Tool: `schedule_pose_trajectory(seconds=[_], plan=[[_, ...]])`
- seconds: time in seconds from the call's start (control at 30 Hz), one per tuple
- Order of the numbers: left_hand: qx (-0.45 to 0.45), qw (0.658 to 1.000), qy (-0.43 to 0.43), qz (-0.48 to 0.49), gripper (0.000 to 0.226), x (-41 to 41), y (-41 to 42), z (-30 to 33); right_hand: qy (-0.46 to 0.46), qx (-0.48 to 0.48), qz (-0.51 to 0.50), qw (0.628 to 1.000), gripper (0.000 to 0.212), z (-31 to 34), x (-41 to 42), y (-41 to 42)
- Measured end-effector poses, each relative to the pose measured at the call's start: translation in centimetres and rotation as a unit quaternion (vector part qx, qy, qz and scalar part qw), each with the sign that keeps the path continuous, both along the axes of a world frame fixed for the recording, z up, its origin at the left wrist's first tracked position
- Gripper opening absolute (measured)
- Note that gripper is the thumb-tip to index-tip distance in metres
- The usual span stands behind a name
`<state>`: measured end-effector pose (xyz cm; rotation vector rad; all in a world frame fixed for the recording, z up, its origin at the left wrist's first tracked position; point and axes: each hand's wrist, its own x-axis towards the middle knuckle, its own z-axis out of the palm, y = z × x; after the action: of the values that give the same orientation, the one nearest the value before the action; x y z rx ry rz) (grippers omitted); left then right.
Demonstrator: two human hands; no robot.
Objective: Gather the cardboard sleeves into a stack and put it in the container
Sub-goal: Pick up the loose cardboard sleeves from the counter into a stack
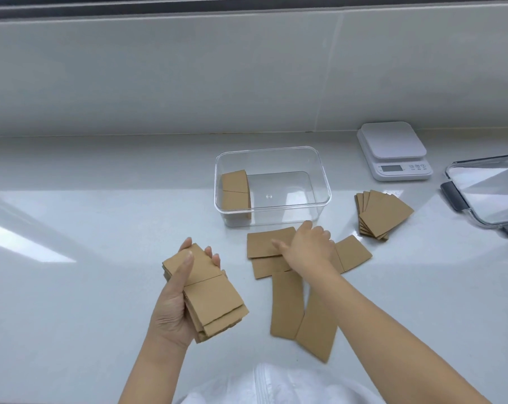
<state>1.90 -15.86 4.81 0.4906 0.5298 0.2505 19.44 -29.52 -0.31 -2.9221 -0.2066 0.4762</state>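
Left hand (174, 298) clamps the stack (209, 298) to keep it square, while right hand (308, 246), fingers spread, presses loose sleeves (269, 243) to gather.

Container (320, 196) open-topped, right part free; sleeves (236, 190) fill its left end; scale (392, 150), lid (486, 191) flank right; counter (86, 228) left bare.

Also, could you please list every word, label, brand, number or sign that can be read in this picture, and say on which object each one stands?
No text here can be read.
Kitchen scale: small marks beside its buttons, too small and blurred to read; its display looks blank.
Cardboard sleeves, the ones in the left hand and those under the right hand: plain, no print.
Clear container and lid: no label visible.
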Motion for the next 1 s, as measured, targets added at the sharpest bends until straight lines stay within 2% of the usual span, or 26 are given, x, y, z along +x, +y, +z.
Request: schedule_pose_trajectory(seconds=[0.07,0.17,0.23,0.3,0.4,0.47,0.53,0.63,0.77,0.8,0.9,1.0], plan=[[0.003,1.0,0.014,0.01,0.038,0.2,-0.2,-0.1,-0.021,-0.026,0.012,0.999,0.075,-0.8,-0.2,0.5],[0.013,0.999,0.025,0.017,0.037,0.2,0.0,-0.1,-0.032,0.006,0.007,0.999,0.072,-1.3,-0.1,0.4],[0.03,0.999,0.031,0.01,0.038,0.3,0.1,0.0,-0.022,0.055,0.001,0.998,0.066,-1.4,0.0,0.1],[0.049,0.998,0.043,-0.001,0.042,0.4,0.1,-0.1,0.011,0.145,-0.01,0.989,0.054,-1.2,-0.1,-0.3],[0.035,0.998,0.049,-0.005,0.035,0.6,0.1,-0.1,0.09,0.311,-0.042,0.945,0.029,-0.5,-0.6,-0.9],[0.026,0.999,0.038,-0.009,0.054,0.7,0.2,-0.1,0.117,0.368,-0.059,0.921,0.018,0.0,-0.6,-1.2],[0.018,1.0,0.02,-0.006,0.073,0.7,0.4,-0.1,0.121,0.41,-0.082,0.9,0.013,0.6,-0.2,-1.7],[-0.005,1.0,-0.006,-0.015,0.079,0.7,0.7,-0.1,0.117,0.489,-0.102,0.858,0.008,2.2,0.7,-2.6],[-0.048,0.998,0.005,-0.048,0.082,0.8,1.2,-0.1,0.191,0.61,-0.009,0.769,0.016,6.2,1.2,-3.9],[-0.05,0.996,0.008,-0.071,0.084,1.0,1.2,0.0,0.221,0.613,0.033,0.758,0.02,7.2,1.0,-4.1],[-0.016,0.986,0.005,-0.164,0.093,1.6,0.8,0.6,0.292,0.545,0.16,0.77,0.02,9.3,0.1,-3.7],[0.059,0.961,-0.01,-0.271,0.096,2.5,-0.1,1.3,0.299,0.504,0.205,0.784,0.017,10.1,-1.5,-2.0]])
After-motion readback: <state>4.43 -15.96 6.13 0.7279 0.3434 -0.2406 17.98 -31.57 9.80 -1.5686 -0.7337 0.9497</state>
